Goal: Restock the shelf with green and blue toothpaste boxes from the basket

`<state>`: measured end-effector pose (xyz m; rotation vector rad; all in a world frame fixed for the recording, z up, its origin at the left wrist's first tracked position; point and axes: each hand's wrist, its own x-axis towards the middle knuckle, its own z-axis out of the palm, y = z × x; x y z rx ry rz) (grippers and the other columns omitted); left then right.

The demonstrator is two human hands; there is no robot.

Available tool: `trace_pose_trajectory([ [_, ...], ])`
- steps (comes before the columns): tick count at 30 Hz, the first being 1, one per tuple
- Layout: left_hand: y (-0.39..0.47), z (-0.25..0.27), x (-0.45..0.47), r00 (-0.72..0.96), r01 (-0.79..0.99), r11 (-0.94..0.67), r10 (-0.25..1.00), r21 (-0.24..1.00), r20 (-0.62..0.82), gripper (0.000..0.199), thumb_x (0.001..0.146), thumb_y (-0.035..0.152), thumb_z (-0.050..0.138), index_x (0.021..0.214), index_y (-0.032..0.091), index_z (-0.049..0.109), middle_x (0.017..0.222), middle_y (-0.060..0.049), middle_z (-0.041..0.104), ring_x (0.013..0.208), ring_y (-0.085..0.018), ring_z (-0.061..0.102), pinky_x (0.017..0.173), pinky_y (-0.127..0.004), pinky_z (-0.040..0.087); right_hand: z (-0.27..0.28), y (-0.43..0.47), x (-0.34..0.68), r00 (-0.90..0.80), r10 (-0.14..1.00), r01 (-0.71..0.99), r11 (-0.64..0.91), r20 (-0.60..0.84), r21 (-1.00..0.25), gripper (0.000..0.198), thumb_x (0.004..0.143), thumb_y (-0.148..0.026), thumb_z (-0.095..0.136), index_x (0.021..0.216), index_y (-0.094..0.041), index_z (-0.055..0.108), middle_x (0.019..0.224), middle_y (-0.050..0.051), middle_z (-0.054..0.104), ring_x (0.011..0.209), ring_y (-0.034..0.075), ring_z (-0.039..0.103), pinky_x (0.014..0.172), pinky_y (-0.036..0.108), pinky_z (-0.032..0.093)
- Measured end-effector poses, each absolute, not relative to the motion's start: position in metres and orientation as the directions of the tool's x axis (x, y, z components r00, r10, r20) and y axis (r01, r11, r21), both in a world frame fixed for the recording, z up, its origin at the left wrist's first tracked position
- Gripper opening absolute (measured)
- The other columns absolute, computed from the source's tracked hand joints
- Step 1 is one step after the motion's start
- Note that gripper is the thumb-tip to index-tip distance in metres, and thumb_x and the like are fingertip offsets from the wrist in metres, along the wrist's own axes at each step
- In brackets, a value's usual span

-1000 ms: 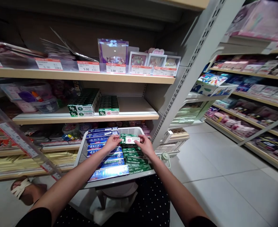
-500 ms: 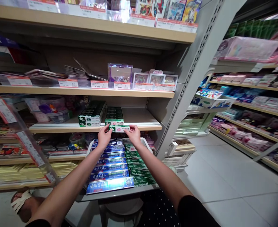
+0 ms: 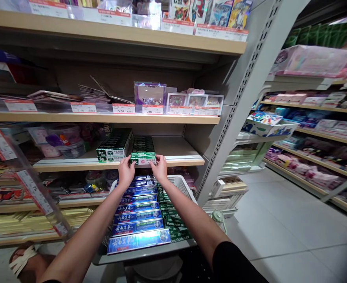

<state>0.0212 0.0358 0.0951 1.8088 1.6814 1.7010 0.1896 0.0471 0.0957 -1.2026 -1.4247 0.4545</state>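
Shop shelving (image 3: 118, 117) stood before the person, and at the front edge of one shelf (image 3: 179, 162) was a green-and-white box (image 3: 145, 161), the nearest of a row of similar boxes (image 3: 143, 145). The left grip (image 3: 126, 173) was closed on its left end and the right grip (image 3: 159, 169) on its right end. Just left of the row lay a larger green stack (image 3: 113, 147), two layers high at its front, and clear tubs (image 3: 71, 149) stood farther left. Lower down, a pale basket (image 3: 186, 189) held blue boxes (image 3: 138, 217) on its left side and green cartons (image 3: 173, 222) on its right. Under the basket was a stool (image 3: 158, 270); a sandalled foot (image 3: 24, 260) showed at lower left.
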Motion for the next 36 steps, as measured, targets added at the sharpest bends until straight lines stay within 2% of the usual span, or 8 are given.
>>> trace_pose_trajectory([
  [8,0.049,0.095,0.016,-0.225,0.619,-0.366,0.764,0.694,0.604,0.042,0.086,0.028,0.055,0.125,0.013,0.06,0.112,-0.014,0.062,0.094,-0.025,0.063,0.093,-0.04,0.049,0.095,0.056,0.188,0.175,0.846,0.41,0.402,0.503,-0.819,0.031,0.079,-0.021,0.063,0.107,-0.021,0.049,0.115,0.008,0.054,0.101,0.02,0.058,0.095,0.037,0.049],
  [21,0.063,0.096,0.02,-0.215,0.702,-0.327,0.75,0.633,0.626,0.041,0.088,0.025,0.053,0.125,0.01,0.059,0.115,-0.017,0.064,0.095,-0.025,0.064,0.09,-0.039,0.051,0.09,0.072,0.184,0.217,0.795,0.479,0.419,0.567,-0.771,0.031,0.081,-0.019,0.061,0.111,-0.018,0.051,0.114,0.01,0.055,0.103,0.022,0.057,0.093,0.037,0.048],
  [28,0.062,0.097,0.022,-0.216,0.75,-0.282,0.75,0.598,0.625,0.042,0.088,0.025,0.052,0.126,0.01,0.059,0.102,-0.014,0.066,0.082,-0.023,0.063,0.083,-0.038,0.052,0.088,0.073,0.184,0.22,0.79,0.482,0.423,0.573,-0.768,0.033,0.081,-0.019,0.062,0.112,-0.017,0.051,0.112,0.01,0.056,0.1,0.022,0.058,0.091,0.036,0.049],
  [31,0.062,0.097,0.023,-0.213,0.757,-0.278,0.75,0.591,0.626,0.042,0.088,0.024,0.05,0.127,0.01,0.058,0.104,-0.014,0.065,0.087,-0.025,0.063,0.087,-0.038,0.051,0.088,0.072,0.184,0.217,0.791,0.474,0.427,0.571,-0.771,0.033,0.081,-0.019,0.061,0.112,-0.017,0.052,0.113,0.01,0.057,0.101,0.022,0.059,0.092,0.037,0.049],
  [36,0.061,0.093,0.026,-0.219,0.76,-0.285,0.734,0.584,0.642,0.046,0.088,0.025,0.049,0.132,0.01,0.053,0.112,-0.016,0.063,0.108,-0.029,0.059,0.097,-0.041,0.046,0.089,0.07,0.185,0.21,0.8,0.418,0.446,0.562,-0.791,0.035,0.08,-0.019,0.061,0.113,-0.017,0.052,0.114,0.01,0.057,0.103,0.021,0.059,0.095,0.037,0.05],
])
